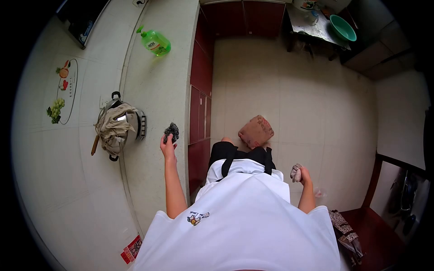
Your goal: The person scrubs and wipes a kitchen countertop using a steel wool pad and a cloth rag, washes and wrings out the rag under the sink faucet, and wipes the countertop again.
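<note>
My left hand (168, 147) grips a dark, curly scouring pad (172, 131) above the pale countertop (158, 99). Bunched in my right hand (306, 175) is a greyish cloth (296, 173), held out over the floor on the other side of my body. To the left of the scouring pad, a pot (130, 118) stands on the counter with a crumpled beige cloth (115, 126) draped over it. A green pump bottle (156, 43) of liquid is farther along the counter.
Dark red cabinets (201, 81) run beneath the counter. A brown patterned package (256, 132) lies on the tiled floor (298, 90) by my feet. A low metal table (312, 22) with a green basin (343, 28) stands at the far right, and a dark red wooden surface (377, 235) is near right.
</note>
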Demonstrator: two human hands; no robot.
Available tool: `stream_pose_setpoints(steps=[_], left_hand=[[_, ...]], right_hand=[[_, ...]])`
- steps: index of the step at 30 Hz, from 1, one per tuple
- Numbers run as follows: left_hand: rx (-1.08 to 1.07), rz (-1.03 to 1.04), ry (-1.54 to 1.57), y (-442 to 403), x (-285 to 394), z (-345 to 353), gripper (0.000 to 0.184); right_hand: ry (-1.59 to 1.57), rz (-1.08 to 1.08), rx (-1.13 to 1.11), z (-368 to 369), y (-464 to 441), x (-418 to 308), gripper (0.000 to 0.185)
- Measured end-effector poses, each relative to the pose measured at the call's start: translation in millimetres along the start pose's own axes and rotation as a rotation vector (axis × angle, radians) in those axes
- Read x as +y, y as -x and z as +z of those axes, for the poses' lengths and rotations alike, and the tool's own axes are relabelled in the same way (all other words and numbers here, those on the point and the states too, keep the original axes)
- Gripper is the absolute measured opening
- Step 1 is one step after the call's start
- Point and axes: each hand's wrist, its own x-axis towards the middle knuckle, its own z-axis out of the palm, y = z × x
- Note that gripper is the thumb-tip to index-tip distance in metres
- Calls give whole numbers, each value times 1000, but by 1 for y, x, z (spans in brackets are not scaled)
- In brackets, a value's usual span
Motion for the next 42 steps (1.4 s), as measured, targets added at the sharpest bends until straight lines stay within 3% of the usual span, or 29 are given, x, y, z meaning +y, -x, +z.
stream_pose_setpoints(steps=[3, 6, 9, 12, 14, 17, 18, 20, 24, 31, 34, 38, 42], left_hand=[[-74, -37, -168, -26, 14, 32, 46], [-79, -26, -223, -64, 39, 78, 43], [-142, -28, -334, -135, 52, 128, 39], [-284, -3, -376, -182, 76, 178, 39], [-320, 13, -360, -206, 95, 203, 38], [-379, 39, -381, -237, 126, 240, 39], [-402, 34, -394, -253, 127, 254, 39], [-548, 240, -487, -280, 122, 279, 38], [-707, 251, -407, -275, 152, 325, 36], [-714, 116, -400, -276, 175, 382, 39], [-666, 94, -415, -281, 186, 404, 40], [-494, 140, -366, -294, 188, 423, 37], [-292, 112, -343, -282, 208, 424, 38]], right_hand=[[-56, 7, 114, 28, 12, -34, 14], [-130, 8, 83, 29, 11, -27, 15], [-51, 53, 255, 44, -3, -11, 9], [-69, 65, 169, 61, -12, 12, 10], [42, 63, 439, 93, 0, 2, 16], [-2, -9, 543, 154, 6, -26, 24], [19, 37, 606, 174, 6, -37, 35], [-75, 77, 558, 205, -4, -44, 34], [17, 37, 471, 229, -40, -44, 33], [13, 86, 538, 243, -63, -105, 30], [59, 91, 432, 226, -80, -135, 25], [135, 192, 382, 225, -100, -246, 31], [340, 352, 196, 175, -196, -347, 32]])
